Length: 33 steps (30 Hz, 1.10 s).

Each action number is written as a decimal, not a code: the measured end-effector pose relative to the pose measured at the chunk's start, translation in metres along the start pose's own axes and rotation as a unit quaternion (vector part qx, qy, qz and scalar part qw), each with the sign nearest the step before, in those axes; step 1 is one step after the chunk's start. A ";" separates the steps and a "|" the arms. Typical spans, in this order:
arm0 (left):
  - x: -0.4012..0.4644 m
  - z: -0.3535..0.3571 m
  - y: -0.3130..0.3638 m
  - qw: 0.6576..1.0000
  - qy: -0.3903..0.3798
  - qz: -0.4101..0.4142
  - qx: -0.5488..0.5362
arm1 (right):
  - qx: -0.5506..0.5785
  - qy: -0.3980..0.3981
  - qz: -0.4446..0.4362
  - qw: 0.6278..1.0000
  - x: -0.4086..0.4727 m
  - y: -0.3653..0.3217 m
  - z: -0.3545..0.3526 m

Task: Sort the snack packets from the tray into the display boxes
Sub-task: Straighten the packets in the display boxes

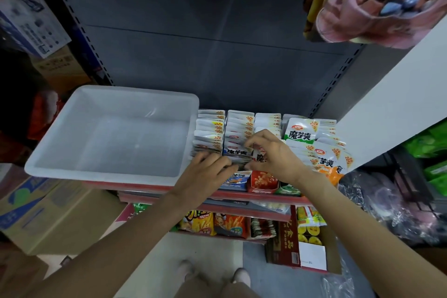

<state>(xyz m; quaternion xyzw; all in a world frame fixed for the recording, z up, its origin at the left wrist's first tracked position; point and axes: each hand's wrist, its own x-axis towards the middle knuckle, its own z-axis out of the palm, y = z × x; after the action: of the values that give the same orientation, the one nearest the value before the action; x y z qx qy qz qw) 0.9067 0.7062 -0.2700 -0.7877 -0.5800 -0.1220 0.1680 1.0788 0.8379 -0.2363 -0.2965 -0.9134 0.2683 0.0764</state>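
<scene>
While both hands pinch upright snack packets (238,150), left hand (205,172), right hand (273,155), rows run front-to-back.

A single wide-angle head-worn camera looks forward and steeply down from above a shop shelf, close enough that both forearms run in from the bottom edge toward the white tray (72,143) and the display boxes (262,182) at mid-frame. It faces the grey back panel (212,55) of the shelving, with the person's shoes (212,273) and the floor at the bottom edge. The wide lens bends the shelf uprights outward, and no second view is given.
</scene>
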 end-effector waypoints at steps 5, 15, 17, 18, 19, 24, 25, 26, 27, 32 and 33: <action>-0.003 -0.001 0.007 1.000 0.000 -0.004 -0.004 | -0.071 -0.021 -0.015 0.997 0.004 -0.006 0.001; 0.027 -0.014 0.010 0.987 -0.145 -0.032 0.056 | -0.117 -0.022 0.010 0.993 0.013 -0.008 0.004; 0.031 -0.015 0.014 0.986 -0.156 -0.041 0.047 | -0.113 -0.020 0.009 0.993 0.012 -0.006 0.003; 0.032 -0.015 0.016 0.984 -0.165 -0.039 0.047 | -0.111 -0.017 0.009 0.994 0.011 -0.005 0.003; 0.032 -0.015 0.018 0.983 -0.175 -0.033 0.050 | -0.108 -0.014 0.011 0.994 0.011 -0.005 0.003; 0.030 -0.009 0.020 0.981 -0.172 -0.046 0.075 | -0.084 -0.005 0.022 0.996 0.013 -0.005 0.005; 0.028 -0.008 0.020 0.983 -0.157 -0.056 0.075 | -0.077 -0.011 0.021 0.997 0.014 -0.005 0.004; 0.025 -0.007 0.022 0.984 -0.145 -0.072 0.071 | -0.069 -0.017 0.019 0.997 0.014 -0.005 0.002; 0.022 -0.007 0.023 0.985 -0.135 -0.093 0.061 | -0.057 -0.018 0.014 0.998 0.013 -0.004 0.000; 0.009 -0.011 0.027 0.977 -0.132 -0.167 0.022 | 0.001 0.034 0.013 0.999 -0.002 0.000 -0.003; 0.009 -0.010 0.026 0.976 -0.140 -0.164 0.029 | -0.005 0.030 0.018 0.999 -0.005 0.000 -0.002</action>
<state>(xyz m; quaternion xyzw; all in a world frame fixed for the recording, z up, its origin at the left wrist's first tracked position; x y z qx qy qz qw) 0.9345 0.7031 -0.2603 -0.6860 -0.7223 -0.0194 0.0859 1.0833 0.8356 -0.2348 -0.3213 -0.9065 0.2560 0.0971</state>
